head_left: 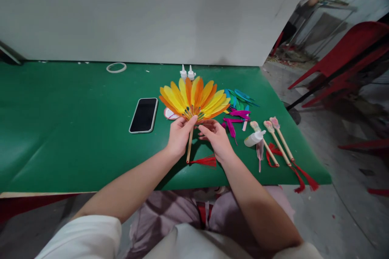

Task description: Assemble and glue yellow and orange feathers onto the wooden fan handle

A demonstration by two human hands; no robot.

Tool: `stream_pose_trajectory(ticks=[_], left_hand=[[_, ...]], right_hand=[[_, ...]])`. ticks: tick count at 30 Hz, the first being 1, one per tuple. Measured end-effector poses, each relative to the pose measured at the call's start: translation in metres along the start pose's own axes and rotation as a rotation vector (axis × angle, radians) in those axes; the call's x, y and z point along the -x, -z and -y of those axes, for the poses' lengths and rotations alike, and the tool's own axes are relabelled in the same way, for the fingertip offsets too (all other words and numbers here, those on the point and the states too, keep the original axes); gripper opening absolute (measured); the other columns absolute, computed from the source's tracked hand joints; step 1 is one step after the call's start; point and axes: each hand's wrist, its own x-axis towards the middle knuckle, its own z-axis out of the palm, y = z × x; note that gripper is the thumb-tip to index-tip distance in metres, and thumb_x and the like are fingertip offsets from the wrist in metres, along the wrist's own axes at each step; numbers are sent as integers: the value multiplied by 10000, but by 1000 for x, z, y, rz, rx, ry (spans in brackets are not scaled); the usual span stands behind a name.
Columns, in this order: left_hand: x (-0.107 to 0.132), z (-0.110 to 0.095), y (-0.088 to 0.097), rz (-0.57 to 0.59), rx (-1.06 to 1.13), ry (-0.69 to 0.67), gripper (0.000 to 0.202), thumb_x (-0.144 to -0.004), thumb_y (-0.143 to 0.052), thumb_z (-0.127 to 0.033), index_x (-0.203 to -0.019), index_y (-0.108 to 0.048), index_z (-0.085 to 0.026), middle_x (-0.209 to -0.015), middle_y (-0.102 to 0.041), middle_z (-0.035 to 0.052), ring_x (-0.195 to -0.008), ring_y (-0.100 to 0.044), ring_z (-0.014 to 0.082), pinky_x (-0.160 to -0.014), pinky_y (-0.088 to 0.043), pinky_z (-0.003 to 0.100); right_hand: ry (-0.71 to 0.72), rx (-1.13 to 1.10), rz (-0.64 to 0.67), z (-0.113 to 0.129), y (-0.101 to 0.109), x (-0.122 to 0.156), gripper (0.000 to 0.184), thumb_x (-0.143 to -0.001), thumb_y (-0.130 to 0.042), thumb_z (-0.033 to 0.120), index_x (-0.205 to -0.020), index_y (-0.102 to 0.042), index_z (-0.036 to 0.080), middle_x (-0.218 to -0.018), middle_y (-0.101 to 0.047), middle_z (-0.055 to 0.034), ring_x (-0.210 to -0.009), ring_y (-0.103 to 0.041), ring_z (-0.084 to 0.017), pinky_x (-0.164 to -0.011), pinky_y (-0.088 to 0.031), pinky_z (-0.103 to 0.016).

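Note:
A feather fan (194,96) in yellow and orange stands spread above the green table, with a thin wooden handle (190,145) and a red tassel (206,162). My left hand (180,134) is closed round the top of the handle, thumb pressed at the base of the feathers. Just right of the handle, my right hand (216,135) has its fingers bent and a little apart beneath the lower right feathers. Whether its fingertips touch the fan is hard to see. Partly behind the fan lies a small pale round piece (170,114).
A phone (144,115) lies left of the fan. Two white bottles (187,73) and a white ring (116,67) are at the back. Blue, green and magenta feathers (238,113), a glue bottle (254,139) and several tasselled sticks (278,141) lie right. A red chair (349,52) stands beyond.

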Motion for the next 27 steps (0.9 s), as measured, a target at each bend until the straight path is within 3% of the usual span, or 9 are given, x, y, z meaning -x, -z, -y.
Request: stream_pose_trajectory(ticks=[4, 9, 12, 16, 27], left_hand=[[-1, 0, 0, -21, 28, 17, 241, -662, -719, -337, -725, -633, -121, -676, -653, -1, -586, -583, 79, -570, -448, 187], [1, -1, -1, 60, 37, 112, 285, -677, -705, -368, -814, -629, -130, -665, -662, 5, -560, -596, 99, -538, -460, 202], [1, -1, -2, 136, 47, 179, 319, -704, -680, -382, -883, -646, -120, -728, -690, 42, -611, -625, 123, -573, -483, 221], [-1, 1, 0, 168, 42, 232, 311, -699, -683, -381, -825, -669, -97, -774, -707, 82, -656, -647, 148, -609, -500, 240], [-2, 3, 2, 205, 70, 182, 304, -731, -652, -404, -827, -669, -116, -784, -706, 74, -729, -659, 162, -705, -504, 275]], right_hand=[[-52, 17, 74, -3, -1, 1, 315, -618, -722, 352, -835, -581, 171, -663, -642, 25, -582, -605, -90, -571, -500, -219], [-65, 29, 219, -8, -4, 5, 211, -654, -697, 324, -752, -633, 149, -625, -648, 16, -547, -582, -74, -589, -492, -209], [-54, 38, 212, -9, -3, 6, 190, -652, -697, 324, -703, -631, 154, -597, -634, 25, -524, -566, -76, -565, -485, -211], [-47, 62, 199, -10, -3, 5, 184, -639, -705, 317, -698, -630, 160, -583, -623, 31, -505, -552, -76, -545, -475, -210], [-40, 83, 167, -8, -2, 5, 229, -622, -710, 352, -713, -623, 160, -575, -614, 27, -505, -555, -94, -542, -485, -236]])
